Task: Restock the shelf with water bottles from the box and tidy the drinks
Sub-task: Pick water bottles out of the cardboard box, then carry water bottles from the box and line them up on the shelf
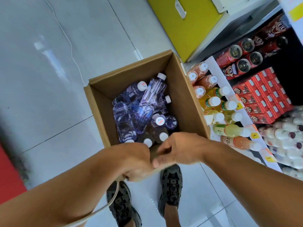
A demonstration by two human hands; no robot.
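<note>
An open cardboard box (131, 74) stands on the tiled floor in front of my feet. Several clear water bottles (147, 99) with white caps lie jumbled inside it, some upright near the front. My left hand (136, 161) and my right hand (180, 148) meet at the near edge of the box. Both are closed on the near cardboard flap (154, 153), and my right thumb presses on its edge. A tan strip, blurred, curves down from my left hand. The shelf edge (216, 74) runs along the right side of the box.
The low shelf holds orange drink bottles (201, 77), yellow drink bottles (221, 105), red cans (237, 56), red cartons (262, 95) and white bottles (287, 136). A yellow cabinet (180, 25) stands behind the box. A white cable (68, 41) crosses the floor. A red mat (8, 169) lies left.
</note>
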